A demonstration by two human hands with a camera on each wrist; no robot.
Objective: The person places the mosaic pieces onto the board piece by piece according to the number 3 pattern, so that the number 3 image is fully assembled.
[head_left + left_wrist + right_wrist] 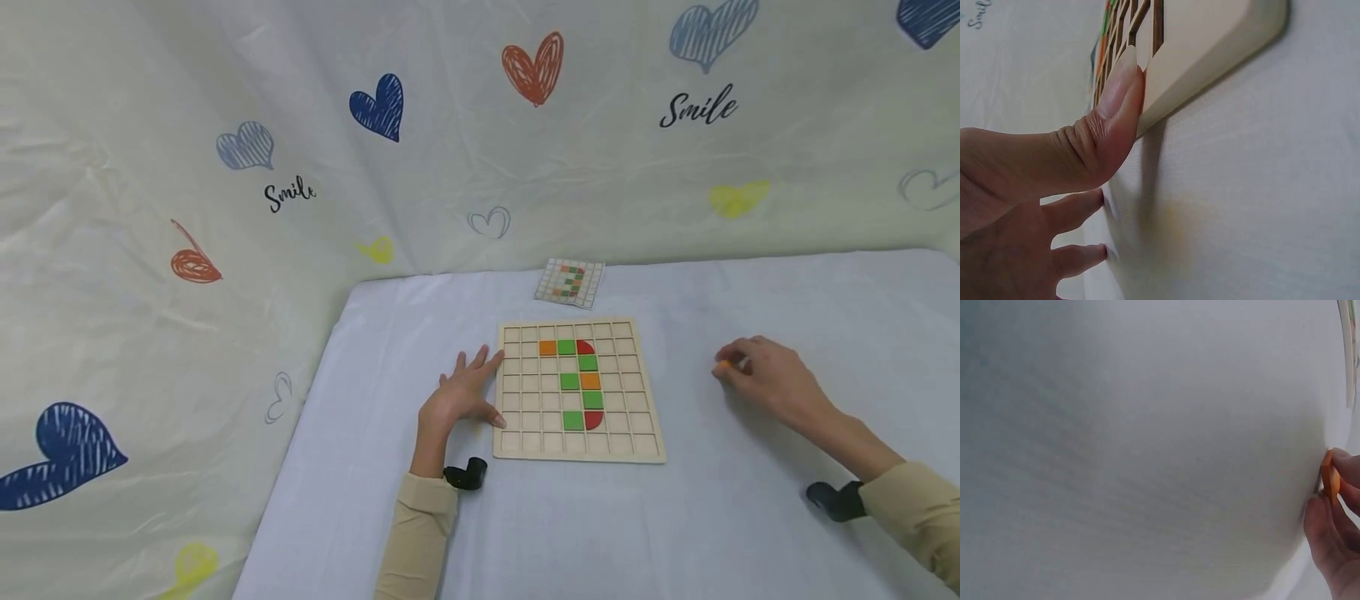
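A wooden grid board (pixel 630 433) lies on the table, with green, orange and red tiles set in some of its squares. My left hand (pixel 461 396) rests at the board's left edge with fingers spread. In the left wrist view its thumb (pixel 1119 87) touches the board's rim (pixel 1210 62), while other fingertips touch the cloth. Right of the board, my right hand (pixel 776 379) pinches an orange tile (pixel 1330 477) between thumb and fingers, close over the white cloth. That tile shows only partly between the fingertips in the head view.
A small pattern card (pixel 570 283) with a matching coloured grid lies behind the board. White cloth (pixel 570 533) covers the table. A curtain (pixel 435 167) printed with hearts hangs at the back and left. Black wrist-camera mounts (pixel 467 473) stick out beside both wrists.
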